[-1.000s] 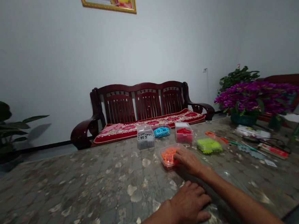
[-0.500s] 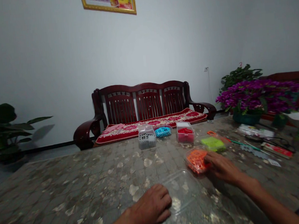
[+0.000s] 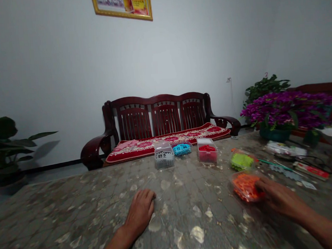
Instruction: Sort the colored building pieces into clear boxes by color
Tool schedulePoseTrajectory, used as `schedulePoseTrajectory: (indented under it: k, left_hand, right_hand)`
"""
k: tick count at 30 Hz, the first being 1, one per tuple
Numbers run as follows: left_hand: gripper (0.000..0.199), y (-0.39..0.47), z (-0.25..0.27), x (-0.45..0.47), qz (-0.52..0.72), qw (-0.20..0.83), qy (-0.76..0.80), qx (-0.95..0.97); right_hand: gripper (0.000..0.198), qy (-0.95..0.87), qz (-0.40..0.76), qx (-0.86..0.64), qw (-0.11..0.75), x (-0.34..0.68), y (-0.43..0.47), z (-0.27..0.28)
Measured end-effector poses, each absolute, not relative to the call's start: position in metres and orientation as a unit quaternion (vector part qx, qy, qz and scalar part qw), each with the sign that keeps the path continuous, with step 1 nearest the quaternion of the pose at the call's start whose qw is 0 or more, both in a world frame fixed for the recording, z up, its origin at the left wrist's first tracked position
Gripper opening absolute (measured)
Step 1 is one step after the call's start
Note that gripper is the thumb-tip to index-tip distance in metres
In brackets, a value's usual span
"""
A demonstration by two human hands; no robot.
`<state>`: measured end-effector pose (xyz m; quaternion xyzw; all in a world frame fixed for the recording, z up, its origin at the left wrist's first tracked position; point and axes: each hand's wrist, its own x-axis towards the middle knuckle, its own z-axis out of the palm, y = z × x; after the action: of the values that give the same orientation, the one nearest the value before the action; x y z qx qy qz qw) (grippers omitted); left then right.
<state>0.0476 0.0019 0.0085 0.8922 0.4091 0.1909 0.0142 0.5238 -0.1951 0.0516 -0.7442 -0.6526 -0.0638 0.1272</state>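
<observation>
My right hand grips the right side of a clear plastic box of orange pieces, at the right of the table. Its fingertips are partly hidden against the box. Just behind sits a clear box of lime-green pieces. My left hand lies palm down on the patterned tabletop, left of the middle, with nothing visible in it. Further back stand a box of grey pieces, a container of blue pieces and a box of red pieces.
On the right lie a green pencil, a grey toothed strip, a red-and-white packet and a wrapped plastic bag. A pot of purple flowers stands behind them. Beyond the table is a wooden bench with a red cover.
My right hand has carried the orange box rightward. My left hand has moved left and slightly away from me. The clear lid beside it no longer shows in that spot.
</observation>
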Motion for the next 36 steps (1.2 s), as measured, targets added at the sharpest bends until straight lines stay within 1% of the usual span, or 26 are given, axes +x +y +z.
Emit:
schedulePoseTrajectory:
  k: [3,4,6,10,12,16,20,24,27,31,36]
  left_hand:
    - [0.025,0.003,0.003,0.047,0.215,0.011,0.424,0.879]
    - [0.025,0.004,0.001,0.047,0.226,0.01,0.423,0.877]
    - [0.025,0.003,-0.001,0.047,0.246,0.009,0.418,0.874]
    - [0.018,0.004,-0.003,0.046,0.27,0.01,0.421,0.866]
    - [0.011,0.005,-0.003,0.045,0.28,0.015,0.422,0.862]
    - [0.002,0.007,-0.003,0.042,0.289,0.031,0.432,0.854]
    - [0.003,0.007,-0.002,0.042,0.283,0.039,0.44,0.851]
    - [0.008,0.005,-0.001,0.043,0.279,0.059,0.433,0.855]
    - [0.011,0.004,-0.001,0.044,0.28,0.071,0.424,0.858]
    - [0.012,0.004,-0.001,0.044,0.279,0.086,0.419,0.86]
    - [0.011,0.005,-0.003,0.043,0.275,0.1,0.416,0.861]
  right_hand:
    - [0.028,-0.649,-0.039,-0.752,0.106,0.519,-0.195,0.064]
    - [0.028,-0.652,-0.038,-0.749,0.112,0.51,-0.19,0.069]
    - [0.034,-0.67,-0.039,-0.726,0.152,0.484,-0.169,0.078]
    - [0.046,-0.736,0.032,-0.638,0.225,0.417,-0.083,0.074]
    - [0.048,-0.739,0.035,-0.632,0.231,0.389,-0.03,0.065]
    - [0.047,-0.7,0.002,-0.684,0.204,0.355,0.057,0.056]
    - [0.048,-0.685,-0.013,-0.707,0.176,0.345,0.1,0.056]
    - [0.046,-0.67,-0.024,-0.729,0.138,0.344,0.115,0.055]
    - [0.04,-0.668,-0.036,-0.735,0.112,0.346,0.12,0.054]
    - [0.034,-0.669,-0.056,-0.736,0.085,0.351,0.125,0.056]
    - [0.034,-0.67,-0.066,-0.738,0.058,0.365,0.13,0.056]
